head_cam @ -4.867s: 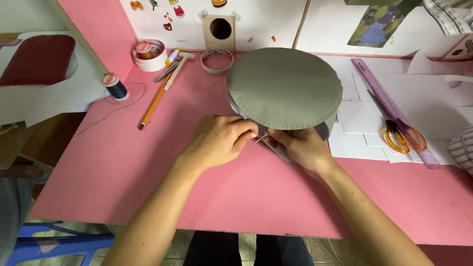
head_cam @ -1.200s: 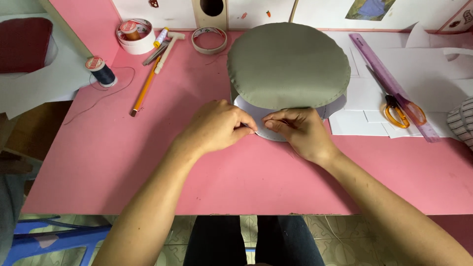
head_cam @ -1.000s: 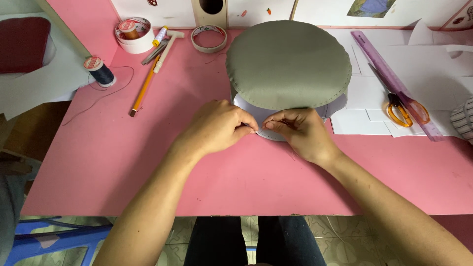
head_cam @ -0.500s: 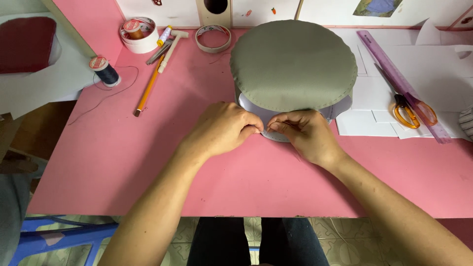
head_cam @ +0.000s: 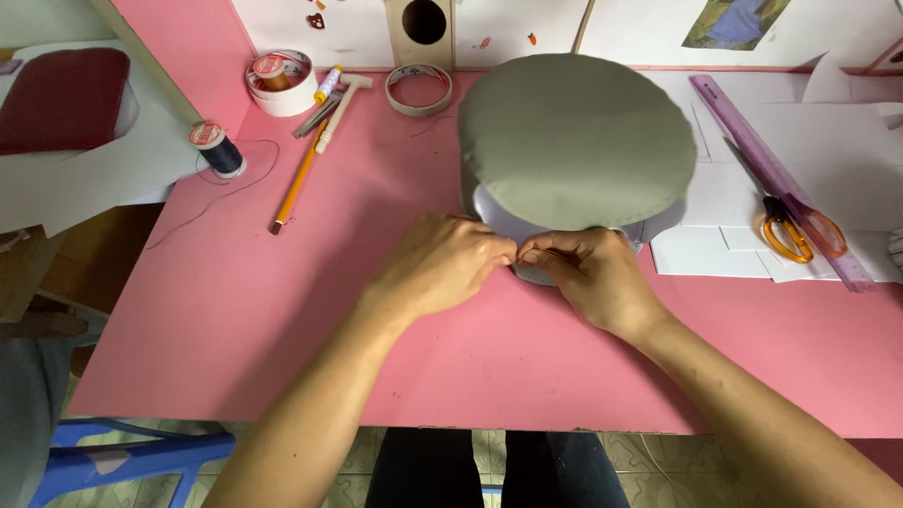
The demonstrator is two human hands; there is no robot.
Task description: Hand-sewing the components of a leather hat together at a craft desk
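Hands meet at near edge of grey fabric disc (head_cam: 576, 136) on pink desk (head_cam: 282, 310): left hand (head_cam: 442, 263) and right hand (head_cam: 588, 273) both pinched shut on its white underlayer (head_cam: 499, 214). Scissors (head_cam: 795, 226) and ruler (head_cam: 752, 155) lie right, thread spool (head_cam: 218, 149) far left.

We see two bare forearms entering from the lower frame, ending in the left hand (head_cam: 442, 266) and right hand (head_cam: 591, 277); no sleeves, rings or watch show. Dark trousers (head_cam: 489, 470) appear at bottom centre.
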